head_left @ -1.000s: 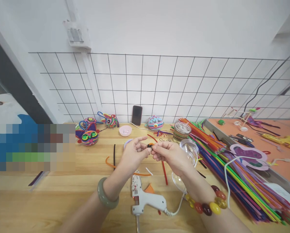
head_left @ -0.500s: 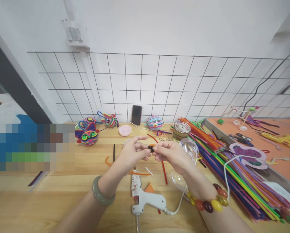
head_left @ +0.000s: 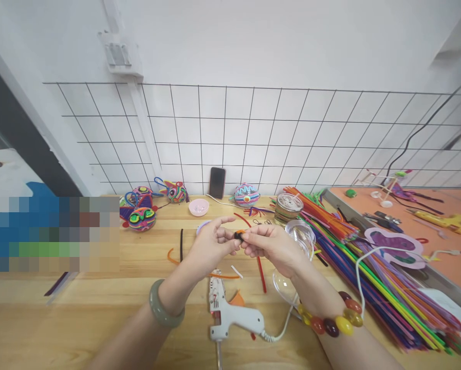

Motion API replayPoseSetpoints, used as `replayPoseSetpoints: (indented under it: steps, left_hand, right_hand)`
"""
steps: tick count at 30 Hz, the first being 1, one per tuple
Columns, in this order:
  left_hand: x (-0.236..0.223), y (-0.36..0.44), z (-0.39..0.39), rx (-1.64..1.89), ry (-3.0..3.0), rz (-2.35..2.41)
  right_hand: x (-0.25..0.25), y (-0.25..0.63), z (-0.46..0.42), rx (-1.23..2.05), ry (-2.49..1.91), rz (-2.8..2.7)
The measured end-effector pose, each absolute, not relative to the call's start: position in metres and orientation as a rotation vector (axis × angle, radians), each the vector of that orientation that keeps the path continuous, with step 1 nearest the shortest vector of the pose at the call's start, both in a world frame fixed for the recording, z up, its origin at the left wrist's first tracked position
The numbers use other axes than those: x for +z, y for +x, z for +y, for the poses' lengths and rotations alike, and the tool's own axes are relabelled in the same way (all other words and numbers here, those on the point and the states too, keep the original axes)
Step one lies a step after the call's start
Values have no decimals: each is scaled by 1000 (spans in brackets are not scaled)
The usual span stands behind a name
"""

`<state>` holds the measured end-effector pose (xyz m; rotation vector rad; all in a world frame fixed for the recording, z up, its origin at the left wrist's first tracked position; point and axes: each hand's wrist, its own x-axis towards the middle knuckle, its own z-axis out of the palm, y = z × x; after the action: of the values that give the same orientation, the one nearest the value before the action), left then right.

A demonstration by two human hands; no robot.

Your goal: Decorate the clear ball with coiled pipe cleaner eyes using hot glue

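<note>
Above the middle of the table, a small black-and-orange coil of pipe cleaner (head_left: 238,235) is pinched between my two hands. My left hand (head_left: 211,242) grips its left side with thumb and fingers. From the right, the thumb and forefinger of my right hand (head_left: 269,243) close on the same coil. Fingers hide part of it. Below the hands lies a white hot glue gun (head_left: 230,313) with an orange trigger. An orange pipe cleaner (head_left: 224,276) passes by its nozzle. A red pipe cleaner (head_left: 261,276) lies under my right hand, and a black one (head_left: 181,244) at the left.
Clear plastic domes (head_left: 299,234) stand right of my hand, beside a thick bundle of colourful pipe cleaners (head_left: 369,288). Along the back are a pink dish (head_left: 198,207), a phone (head_left: 217,182), a striped ball (head_left: 246,195) and decorated balls (head_left: 142,219). The glue gun's cord (head_left: 286,325) runs right.
My left hand has shifted very slightly to the right and down, and the coil has turned a little between the fingers. Objects on the table have stayed put.
</note>
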<state>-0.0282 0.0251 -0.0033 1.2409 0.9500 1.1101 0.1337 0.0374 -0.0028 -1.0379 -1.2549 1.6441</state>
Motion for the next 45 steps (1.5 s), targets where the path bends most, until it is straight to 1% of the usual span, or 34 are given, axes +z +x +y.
replayPoseSetpoints:
  steps: [5,9,19,24,29,34,45]
  left_hand:
    - [-5,-30,28,1177,1153,891]
    - [-6,-28,28,1257,1077,869]
    - [-16,-12,24,1409,1026,865]
    - [-10,-14,23,1324,1078,856]
    - [-3,-19,21,1161,1190,859]
    - [-4,-22,22,1100,1256,916]
    - [-14,-18,26,1222,1261,1010]
  right_hand:
    - [-1,135,37,1688,-998,-1238]
    - [-1,133,36,1639,-1001,-1266]
    - [1,127,33,1213,-1071,-1466]
    - [6,135,33,1160,-1101,-1579]
    - [9,142,34,1181,-1114,-1686]
    - [10,142,32,1184,-1130,-1760]
    - [9,135,27,1143,-1179,-1733]
